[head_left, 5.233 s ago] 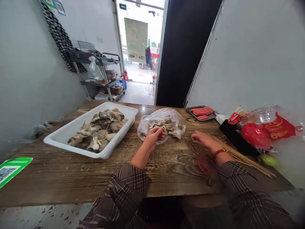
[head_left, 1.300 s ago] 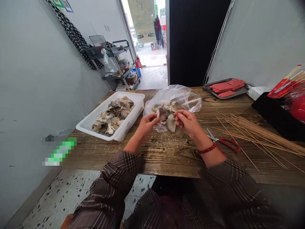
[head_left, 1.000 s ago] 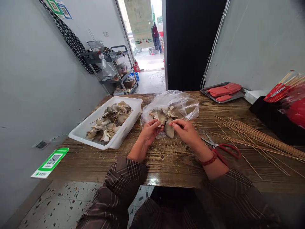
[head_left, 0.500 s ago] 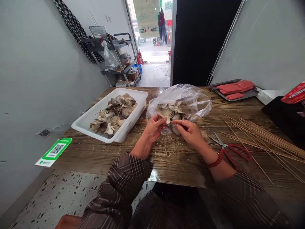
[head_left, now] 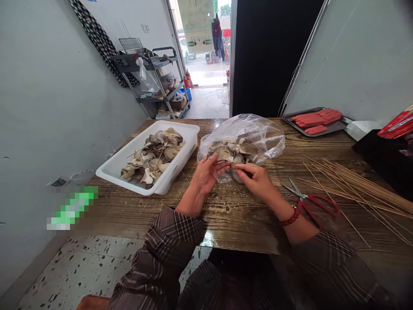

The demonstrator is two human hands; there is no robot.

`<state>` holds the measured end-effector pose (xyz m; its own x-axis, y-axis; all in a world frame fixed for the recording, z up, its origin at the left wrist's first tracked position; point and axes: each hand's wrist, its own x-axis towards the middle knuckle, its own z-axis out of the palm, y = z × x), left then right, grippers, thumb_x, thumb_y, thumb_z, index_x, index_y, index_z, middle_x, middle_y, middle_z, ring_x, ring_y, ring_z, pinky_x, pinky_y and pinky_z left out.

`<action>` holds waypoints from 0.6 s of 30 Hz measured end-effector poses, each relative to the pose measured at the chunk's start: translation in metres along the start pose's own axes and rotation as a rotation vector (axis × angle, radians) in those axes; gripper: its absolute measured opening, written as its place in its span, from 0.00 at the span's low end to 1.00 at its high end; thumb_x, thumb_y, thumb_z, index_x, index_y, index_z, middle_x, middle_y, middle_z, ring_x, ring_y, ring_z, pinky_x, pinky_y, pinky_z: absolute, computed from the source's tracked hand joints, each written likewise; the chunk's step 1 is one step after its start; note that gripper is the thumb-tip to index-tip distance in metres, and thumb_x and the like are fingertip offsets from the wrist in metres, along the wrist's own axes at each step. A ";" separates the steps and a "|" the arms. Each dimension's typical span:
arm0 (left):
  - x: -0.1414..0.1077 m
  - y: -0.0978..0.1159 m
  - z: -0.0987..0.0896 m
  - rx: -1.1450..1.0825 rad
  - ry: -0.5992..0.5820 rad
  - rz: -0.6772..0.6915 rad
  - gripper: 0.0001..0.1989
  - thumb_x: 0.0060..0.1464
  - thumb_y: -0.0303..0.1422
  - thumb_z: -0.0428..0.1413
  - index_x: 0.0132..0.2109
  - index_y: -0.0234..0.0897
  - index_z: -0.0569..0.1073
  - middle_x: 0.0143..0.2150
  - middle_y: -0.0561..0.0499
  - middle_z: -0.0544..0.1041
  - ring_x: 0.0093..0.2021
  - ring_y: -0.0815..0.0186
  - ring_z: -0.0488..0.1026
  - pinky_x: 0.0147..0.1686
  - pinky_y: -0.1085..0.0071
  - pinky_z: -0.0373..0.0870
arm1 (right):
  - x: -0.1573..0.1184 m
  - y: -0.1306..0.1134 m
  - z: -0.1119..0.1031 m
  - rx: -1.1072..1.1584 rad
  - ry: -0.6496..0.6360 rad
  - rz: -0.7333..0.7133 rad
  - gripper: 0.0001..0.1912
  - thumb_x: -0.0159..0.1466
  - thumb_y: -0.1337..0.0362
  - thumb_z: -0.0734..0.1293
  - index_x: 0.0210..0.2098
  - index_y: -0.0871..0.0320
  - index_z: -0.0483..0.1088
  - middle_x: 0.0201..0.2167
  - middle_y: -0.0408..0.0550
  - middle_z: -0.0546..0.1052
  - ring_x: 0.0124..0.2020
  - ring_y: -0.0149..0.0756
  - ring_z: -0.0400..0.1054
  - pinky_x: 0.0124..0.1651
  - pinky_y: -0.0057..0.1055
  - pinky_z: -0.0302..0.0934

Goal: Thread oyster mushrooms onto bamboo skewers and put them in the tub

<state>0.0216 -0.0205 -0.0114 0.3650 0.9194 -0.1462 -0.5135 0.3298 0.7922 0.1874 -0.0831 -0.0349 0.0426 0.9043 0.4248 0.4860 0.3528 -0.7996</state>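
Note:
My left hand (head_left: pixel 205 174) is turned palm up, fingers stretched out and thumb apart, its fingertips close to those of my right hand (head_left: pixel 256 178). The right thumb and forefinger pinch what looks like a thin wooden skewer (head_left: pixel 235 166), mostly hidden by the fingers. Just beyond both hands, grey-brown oyster mushrooms (head_left: pixel 237 148) lie in an open clear plastic bag (head_left: pixel 269 129). One mushroom cap (head_left: pixel 238 175) shows below the right fingers. To the left, a white plastic tub (head_left: pixel 176 174) holds more oyster mushrooms (head_left: pixel 163 137), with thin skewers among them.
Red-handled scissors (head_left: pixel 301 196) lie half open beside my right forearm. Loose bamboo skewers (head_left: pixel 361 178) spread across the table's (head_left: pixel 155 219) right side. A dark tray (head_left: pixel 335 125) with pink-red sticks (head_left: pixel 318 117) sits at the back right, near a black box (head_left: pixel 380 157).
My left fingers have straightened from a pinch on a pale mushroom piece, and the thumb has lifted away. My right hand has shifted slightly left, closer to the left fingertips.

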 end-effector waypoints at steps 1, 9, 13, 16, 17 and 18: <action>0.001 0.000 -0.001 0.003 0.015 -0.004 0.15 0.44 0.34 0.67 0.35 0.34 0.70 0.34 0.49 0.80 0.37 0.62 0.80 0.40 0.66 0.77 | 0.000 0.001 0.000 -0.006 0.002 0.000 0.14 0.63 0.64 0.63 0.42 0.55 0.80 0.37 0.51 0.82 0.37 0.40 0.74 0.41 0.36 0.65; 0.004 -0.002 -0.003 0.118 0.030 0.017 0.18 0.37 0.25 0.68 0.38 0.33 0.73 0.31 0.52 0.79 0.29 0.70 0.77 0.33 0.73 0.75 | 0.000 0.002 -0.002 -0.028 0.005 0.005 0.14 0.64 0.63 0.63 0.42 0.56 0.80 0.33 0.50 0.81 0.34 0.39 0.72 0.38 0.35 0.64; 0.003 -0.003 -0.001 0.160 -0.014 -0.018 0.20 0.37 0.28 0.68 0.41 0.34 0.74 0.30 0.54 0.78 0.25 0.71 0.74 0.28 0.73 0.72 | -0.001 -0.003 -0.003 -0.037 -0.009 -0.006 0.14 0.64 0.64 0.63 0.42 0.55 0.80 0.34 0.49 0.81 0.34 0.38 0.73 0.38 0.34 0.64; 0.004 -0.004 -0.002 0.152 0.046 -0.014 0.16 0.38 0.32 0.69 0.34 0.33 0.74 0.28 0.54 0.77 0.24 0.73 0.72 0.25 0.77 0.69 | -0.002 -0.006 -0.003 -0.027 -0.017 -0.009 0.14 0.64 0.64 0.63 0.43 0.55 0.80 0.37 0.50 0.82 0.36 0.39 0.74 0.40 0.35 0.65; 0.005 -0.004 -0.002 0.146 0.066 -0.011 0.15 0.38 0.32 0.69 0.33 0.33 0.74 0.27 0.54 0.77 0.24 0.73 0.72 0.24 0.77 0.68 | -0.002 -0.007 -0.003 -0.018 -0.016 -0.010 0.14 0.64 0.64 0.63 0.43 0.54 0.80 0.38 0.50 0.82 0.38 0.40 0.75 0.41 0.36 0.66; 0.005 -0.003 -0.003 0.141 0.080 -0.010 0.15 0.38 0.32 0.69 0.33 0.33 0.74 0.28 0.54 0.77 0.25 0.73 0.72 0.25 0.77 0.68 | -0.002 -0.007 -0.002 -0.008 -0.015 -0.011 0.14 0.64 0.64 0.63 0.43 0.54 0.80 0.39 0.50 0.82 0.39 0.40 0.75 0.42 0.37 0.66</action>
<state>0.0229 -0.0160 -0.0165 0.3039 0.9322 -0.1964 -0.3942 0.3108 0.8649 0.1861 -0.0884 -0.0293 0.0240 0.9041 0.4267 0.4936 0.3604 -0.7915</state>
